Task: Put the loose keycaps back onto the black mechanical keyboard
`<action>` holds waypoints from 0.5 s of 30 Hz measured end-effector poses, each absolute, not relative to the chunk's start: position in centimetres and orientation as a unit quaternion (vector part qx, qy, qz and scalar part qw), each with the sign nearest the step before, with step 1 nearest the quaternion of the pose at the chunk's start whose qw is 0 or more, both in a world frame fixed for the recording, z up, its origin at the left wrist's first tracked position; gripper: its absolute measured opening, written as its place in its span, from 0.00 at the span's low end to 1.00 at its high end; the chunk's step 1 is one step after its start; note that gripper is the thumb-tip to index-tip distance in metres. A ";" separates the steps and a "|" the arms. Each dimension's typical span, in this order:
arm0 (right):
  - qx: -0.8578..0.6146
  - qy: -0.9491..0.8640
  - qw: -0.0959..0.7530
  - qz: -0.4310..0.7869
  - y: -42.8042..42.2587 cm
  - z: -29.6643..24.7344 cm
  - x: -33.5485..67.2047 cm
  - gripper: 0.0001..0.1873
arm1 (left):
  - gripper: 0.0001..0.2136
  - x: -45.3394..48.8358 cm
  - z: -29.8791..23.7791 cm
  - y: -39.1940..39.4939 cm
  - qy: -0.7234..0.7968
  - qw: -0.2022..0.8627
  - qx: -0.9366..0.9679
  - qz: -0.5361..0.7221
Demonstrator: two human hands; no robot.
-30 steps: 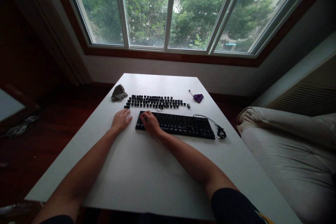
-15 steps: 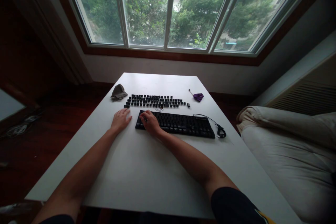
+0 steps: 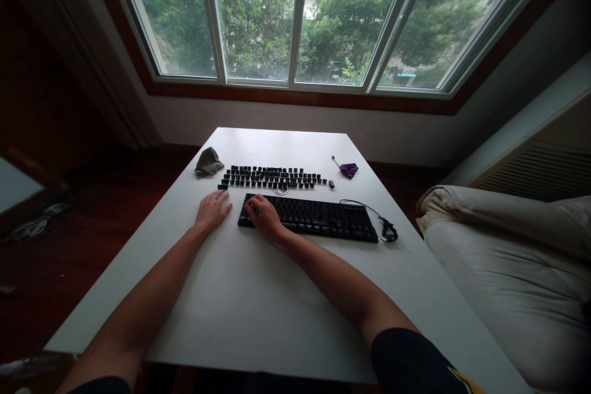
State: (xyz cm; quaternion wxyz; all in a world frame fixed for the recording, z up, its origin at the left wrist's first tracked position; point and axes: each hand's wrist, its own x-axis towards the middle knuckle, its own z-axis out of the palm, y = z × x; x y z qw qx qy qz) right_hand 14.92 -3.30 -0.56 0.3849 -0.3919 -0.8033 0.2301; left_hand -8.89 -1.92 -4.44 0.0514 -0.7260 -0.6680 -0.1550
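Note:
A black keyboard point(image 3: 323, 218) lies across the white table point(image 3: 249, 295), its cable coiled at the right end. Over the keyboard's left end is my right hand point(image 3: 265, 215), with thumb and fingertips pinched together low over the keys; whatever sits between them is too small and dark to make out. My left hand point(image 3: 212, 210) rests palm down on the table left of the keyboard, fingers stretched out and holding nothing. Beyond both hands, rows of loose black keycaps point(image 3: 272, 177) stand on the table. A thin wire loop point(image 3: 280, 191) lies between those rows and the keyboard.
A grey cloth point(image 3: 209, 163) lies crumpled at the far left of the table. On the far right are a purple cloth point(image 3: 348, 170) and a thin stick-like tool point(image 3: 335, 162). The coiled cable point(image 3: 388, 231) sits near the right edge. A padded cream seat point(image 3: 503, 265) stands to the right.
Hardly anything differs. My right hand has shifted very slightly over the keyboard's left end; my left hand stays in place.

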 end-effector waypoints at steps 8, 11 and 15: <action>-0.392 -0.809 0.375 0.228 -3.4 -0.5 14.9 0.08 | 0.23 -8.8 -4.4 -2.0 -0.667 0.053 -0.726 -0.158; -0.392 -0.811 0.371 0.228 -3.5 -0.5 14.9 0.08 | 0.22 -8.7 -4.2 -2.0 -0.671 0.050 -0.723 -0.158; -0.389 -0.816 0.367 0.221 -3.4 -0.6 14.9 0.08 | 0.22 -8.7 -4.2 -2.0 -0.670 0.046 -0.724 -0.159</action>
